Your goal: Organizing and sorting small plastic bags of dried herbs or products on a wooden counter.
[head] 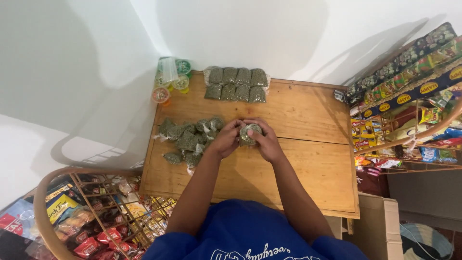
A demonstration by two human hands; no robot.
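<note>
Two hands: both meet over the middle of the wooden worktop point(298, 163), closed together on one small clear packet of green dried herb point(250, 134).
Left hand point(226, 139): fingers curled round the packet's left side, thumb near its top.
Right hand point(266, 143): fingers wrapped round the packet's right and lower side, so only its upper face shows.
Held packet: pinched between both hands, just above the worktop or resting on it; which one cannot be told.
Loose pile point(188, 139): more packets of the same green herb lie heaped just left of the left hand, touching one another.
Neat rows point(236, 84): eight or so like packets lie flat in two rows at the far edge of the worktop, well apart from the hands.
Cups point(169, 79): a few small clear cups with green and orange lids stand at the far left corner, beside the rows.
Wire rack, near left point(103, 212): holds bright snack packets, below the worktop's left edge.
Shelves, right point(409, 101): stacked with colourful snack packs, beside the worktop's right edge.
Shirt point(250, 231): blue, at the bottom of the view.
</note>
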